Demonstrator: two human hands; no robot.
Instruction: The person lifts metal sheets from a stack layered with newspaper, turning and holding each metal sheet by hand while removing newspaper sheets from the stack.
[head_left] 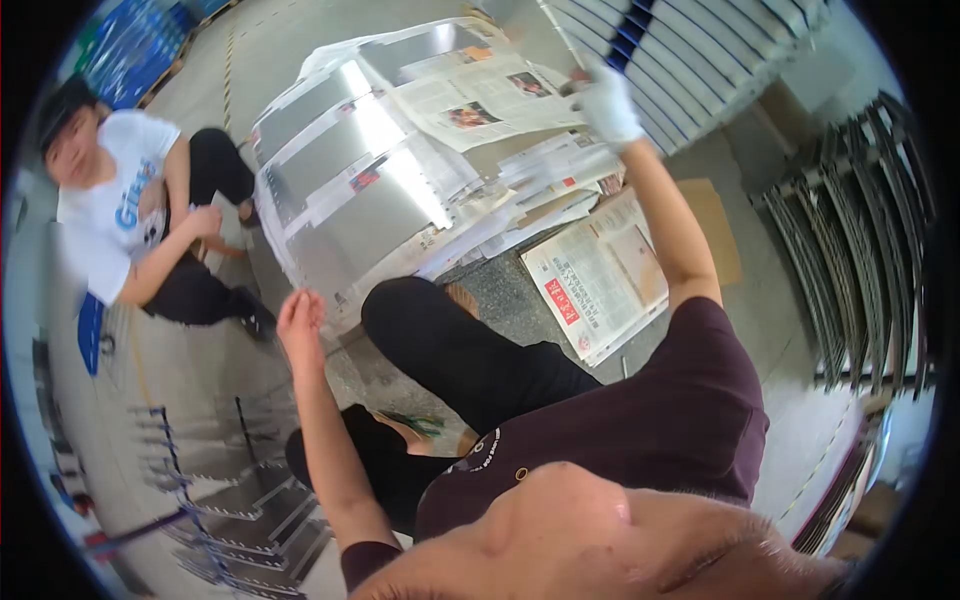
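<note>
My right hand (608, 108), in a white glove, is closed on the edge of a tilted shiny metal sheet (545, 38) at the far right of a stack. Under that sheet a newspaper page (490, 98) lies over the stack. My left hand (302, 318) is bare, its fingers curled with nothing visible in them, beside the near left corner of the stack. The stack holds several flat metal sheets (370, 215) with newspaper between them.
A folded newspaper pile (598, 280) lies on the floor near my knee. A person (125, 200) crouches at the left. Wire racks (220, 510) stand at lower left, more racks (850, 240) at right, and a slatted blue-edged rack (700, 60) behind. Blue-wrapped goods (130, 50) stand far left.
</note>
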